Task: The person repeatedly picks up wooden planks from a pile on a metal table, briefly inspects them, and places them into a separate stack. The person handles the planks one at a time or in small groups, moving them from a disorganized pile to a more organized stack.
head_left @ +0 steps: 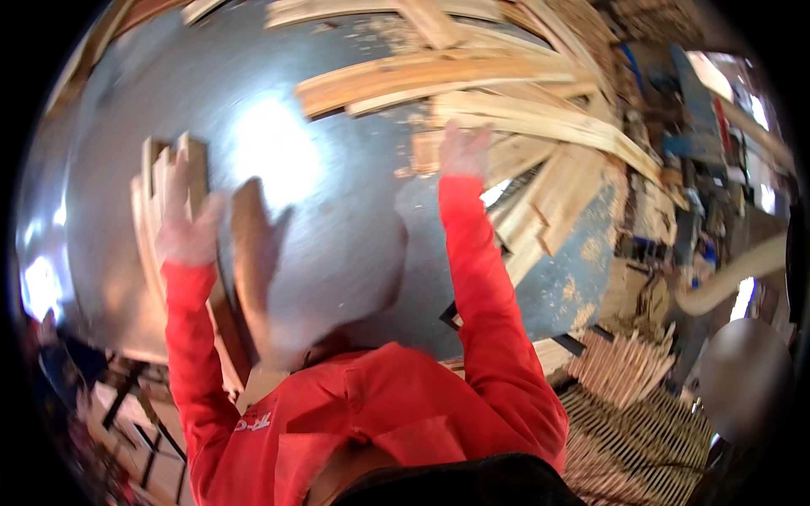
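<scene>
On the left of the grey metal table (354, 244), my left hand (187, 228) lies over a bundle of narrow wooden strips (152, 190), its fingers stretched forward and the thumb spread. A loose brown wooden strip (249, 244) lies just to the right of that bundle. My right hand (464, 154) reaches forward to the near edge of a long pale board (540, 118). Its fingers look apart and somewhat blurred, and whether they touch the board is hard to make out. A short wood block (427, 152) sits just left of that hand.
Several boards (439, 76) lie crisscrossed at the far right of the table, with wood chips (570, 291) scattered around. Stacked wood pieces (622, 368) and a slatted pile (629, 443) stand at the lower right. A pale hose (734, 274) and machinery are further right.
</scene>
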Demonstrator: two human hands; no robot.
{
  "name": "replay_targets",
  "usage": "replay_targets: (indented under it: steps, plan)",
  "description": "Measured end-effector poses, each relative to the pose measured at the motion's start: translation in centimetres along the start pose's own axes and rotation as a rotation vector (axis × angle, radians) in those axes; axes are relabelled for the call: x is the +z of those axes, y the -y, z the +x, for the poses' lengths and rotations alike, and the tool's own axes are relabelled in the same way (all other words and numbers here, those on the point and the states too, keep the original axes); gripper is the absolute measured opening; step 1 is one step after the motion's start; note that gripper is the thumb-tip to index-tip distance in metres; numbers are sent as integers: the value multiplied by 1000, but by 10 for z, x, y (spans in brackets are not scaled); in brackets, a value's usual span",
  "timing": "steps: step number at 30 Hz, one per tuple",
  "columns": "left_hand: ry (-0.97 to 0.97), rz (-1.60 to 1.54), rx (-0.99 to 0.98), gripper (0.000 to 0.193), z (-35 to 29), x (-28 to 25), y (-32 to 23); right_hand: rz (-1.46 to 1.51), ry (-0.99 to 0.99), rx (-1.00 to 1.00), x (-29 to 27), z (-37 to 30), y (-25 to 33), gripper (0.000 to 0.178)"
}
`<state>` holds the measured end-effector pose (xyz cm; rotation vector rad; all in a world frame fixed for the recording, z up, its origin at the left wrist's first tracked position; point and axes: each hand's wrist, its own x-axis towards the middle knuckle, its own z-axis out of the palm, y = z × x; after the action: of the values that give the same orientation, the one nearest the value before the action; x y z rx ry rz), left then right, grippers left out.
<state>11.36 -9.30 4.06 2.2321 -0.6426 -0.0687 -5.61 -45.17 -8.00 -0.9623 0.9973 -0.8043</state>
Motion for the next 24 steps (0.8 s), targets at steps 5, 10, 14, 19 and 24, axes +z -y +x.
replay_targets:
  steps: [5, 10, 14, 19, 24]
  plan:
    - [586, 851, 130, 122, 147, 200, -110, -937, -604, 227, 1, 101, 84, 115]
    - [890, 761, 164, 111, 192, 251, -116, -491, -520, 208, 4, 117, 45, 110]
    - [1070, 212, -46, 69, 146, 208, -79, -341, -226, -17, -46, 83, -21, 94]
    - [1265, -1177, -650, 83, -26, 158, 58, -168, 142, -132, -58, -12, -12, 60]
    - [1176, -898, -626, 77, -121, 156, -9, -635, 203, -166, -57, -47, 2, 61]
